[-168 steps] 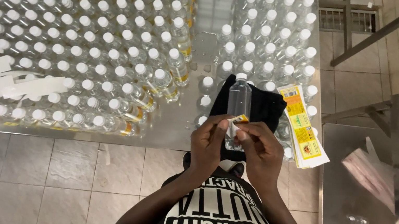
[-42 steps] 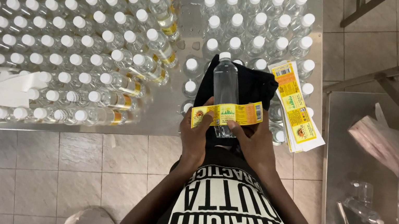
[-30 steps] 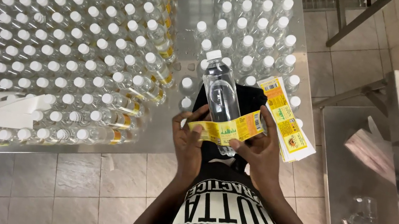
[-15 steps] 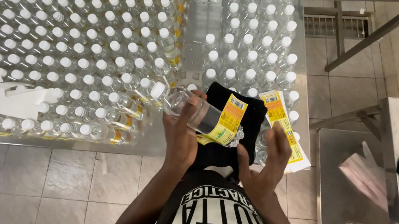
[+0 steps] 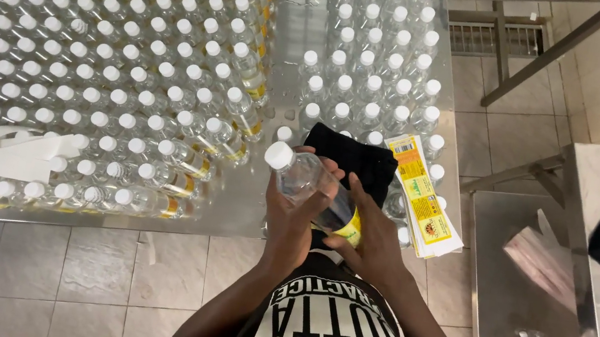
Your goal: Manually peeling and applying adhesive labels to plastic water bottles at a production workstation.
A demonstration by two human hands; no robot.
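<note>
Bottle [image 5: 305, 185] with yellow label was gripped tilted by left hand [image 5: 290, 226] and right hand [image 5: 373, 239], fingers closed, above desk [image 5: 246, 208] front edge.

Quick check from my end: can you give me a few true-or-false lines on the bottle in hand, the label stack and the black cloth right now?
1. Both hands, left hand and right hand, hold one clear bottle. True.
2. The bottle stands upright on the table. False: it is tilted, cap up-left, off the metal table.
3. A yellow label is on it. True.
4. Its cap is missing. False: a white cap is on.
5. The stack of labels lies left of the black cloth. False: right of it.
</note>
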